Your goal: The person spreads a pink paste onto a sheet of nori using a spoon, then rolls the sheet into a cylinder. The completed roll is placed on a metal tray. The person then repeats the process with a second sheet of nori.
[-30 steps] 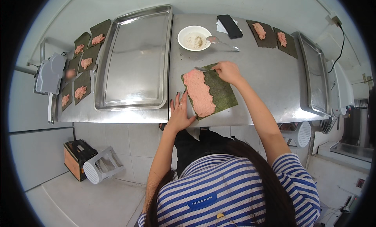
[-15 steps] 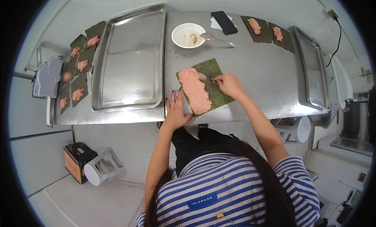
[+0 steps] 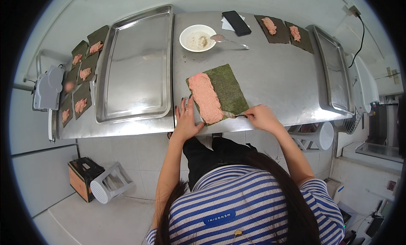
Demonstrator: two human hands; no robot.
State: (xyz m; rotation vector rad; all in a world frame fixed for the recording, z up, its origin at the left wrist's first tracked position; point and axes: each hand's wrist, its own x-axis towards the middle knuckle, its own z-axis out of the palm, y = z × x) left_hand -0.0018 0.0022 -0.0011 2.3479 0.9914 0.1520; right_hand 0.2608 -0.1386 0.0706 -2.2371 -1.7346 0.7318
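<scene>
Steel table — left hand splayed by seaweed sheet; right hand pinching spoon at pink paste.

One white round bowl, two silver rectangular metal trays
Right of the bowl, two dark flat sheets bear pink paste; left, five more, plus one blurred; in front, one green sheet.

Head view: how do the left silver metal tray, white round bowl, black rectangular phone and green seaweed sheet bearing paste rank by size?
Largest: left silver metal tray
green seaweed sheet
white bowl
Smallest: black phone
</scene>
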